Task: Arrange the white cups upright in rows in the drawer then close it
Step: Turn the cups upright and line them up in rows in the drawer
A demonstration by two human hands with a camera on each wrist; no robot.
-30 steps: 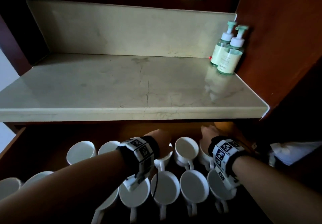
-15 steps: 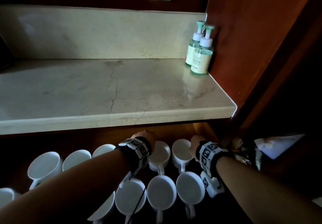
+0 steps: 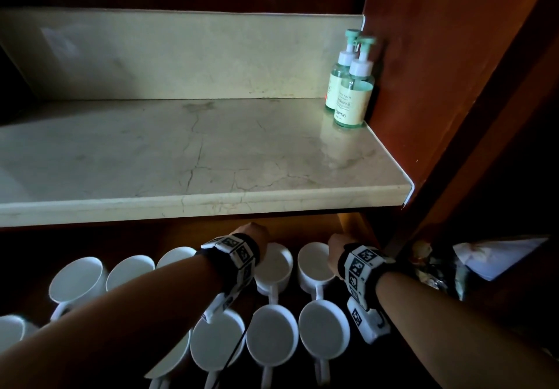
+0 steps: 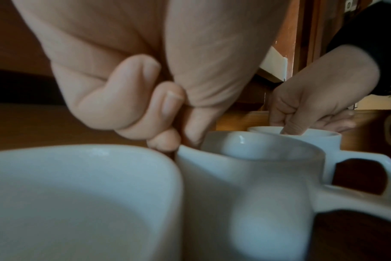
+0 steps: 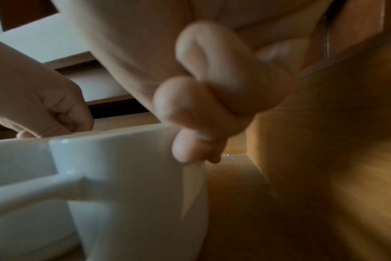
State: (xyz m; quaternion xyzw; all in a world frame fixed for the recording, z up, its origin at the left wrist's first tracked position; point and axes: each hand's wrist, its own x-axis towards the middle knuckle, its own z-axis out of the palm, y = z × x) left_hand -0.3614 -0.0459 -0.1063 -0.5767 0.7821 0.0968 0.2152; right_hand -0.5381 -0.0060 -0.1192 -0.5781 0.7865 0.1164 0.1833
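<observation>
Fingers [image 4: 165, 106] of left hand [image 3: 257, 234] curled, pinching cup [image 3: 273, 264] rim; right hand [image 3: 334, 248] likewise on neighbouring cup [image 3: 314, 263] at 3 o'clock; handles toward 6.

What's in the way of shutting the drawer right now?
Both hands: the left hand and right hand reach into the drawer at the back-row cups, under the counter. Nothing else visible blocks it.
</observation>
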